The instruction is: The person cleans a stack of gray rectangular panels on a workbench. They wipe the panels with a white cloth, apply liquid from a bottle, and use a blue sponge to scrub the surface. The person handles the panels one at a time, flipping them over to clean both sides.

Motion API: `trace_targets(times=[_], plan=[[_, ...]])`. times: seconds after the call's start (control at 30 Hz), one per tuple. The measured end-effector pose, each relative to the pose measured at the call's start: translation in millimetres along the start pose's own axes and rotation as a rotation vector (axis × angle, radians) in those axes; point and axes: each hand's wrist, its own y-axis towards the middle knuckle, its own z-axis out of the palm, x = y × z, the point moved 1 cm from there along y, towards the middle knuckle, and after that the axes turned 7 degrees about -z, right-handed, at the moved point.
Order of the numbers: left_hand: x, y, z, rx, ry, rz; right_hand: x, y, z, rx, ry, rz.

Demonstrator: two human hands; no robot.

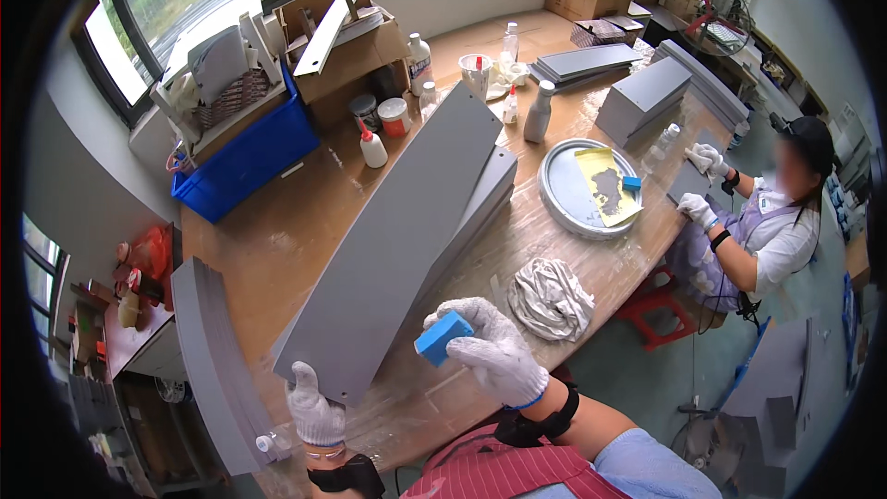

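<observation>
My right hand (499,356), in a white knit glove, pinches a small blue rectangular block (443,338) between thumb and fingers, just off the near right edge of a long grey panel (388,249). At the panel's near left corner is my gloved left hand (317,409), its thumb along the edge and its other fingers partly hidden. The panel lies askew over a stack of similar grey panels (490,189), with small holes near its ends. A crumpled white cloth (552,299) lies to the right of my right hand.
A round lid (564,208) holds yellow sandpaper (605,187) and another blue block (631,183). Bottles, including a grey one (538,113), stand beyond the panel. Grey panels (217,360) are stacked at left, near a blue bin (208,192). A co-worker (748,222) sits at right.
</observation>
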Motion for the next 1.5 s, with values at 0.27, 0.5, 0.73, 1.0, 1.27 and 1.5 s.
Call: trace_targets(times=[0.27,0.5,0.73,1.0,1.27,1.5], plan=[[4.9,10.5,-6.0,-0.053,-0.242,-0.224,-2.9,12.4,-20.0,0.072,-0.114,0.057],[15.9,15.3,-14.9,-0.129,-0.310,-0.267,-21.3,46.8,4.8,0.268,0.126,0.302],[13.4,12.9,-4.2,-0.279,-0.229,-0.209,-3.6,123.0,-31.1,0.059,0.323,0.365],[11.9,16.4,0.0,-0.213,-0.356,-0.084,99.3,226.4,-161.7,-0.235,0.246,-0.093],[22.1,5.6,-33.6,-0.032,-0.743,-0.137,132.2,201.2,-147.6,0.178,0.205,-0.129],[28.2,9.2,-40.5,0.297,-1.012,-0.117,57.5,143.3,44.5,0.348,-0.713,-0.203]])
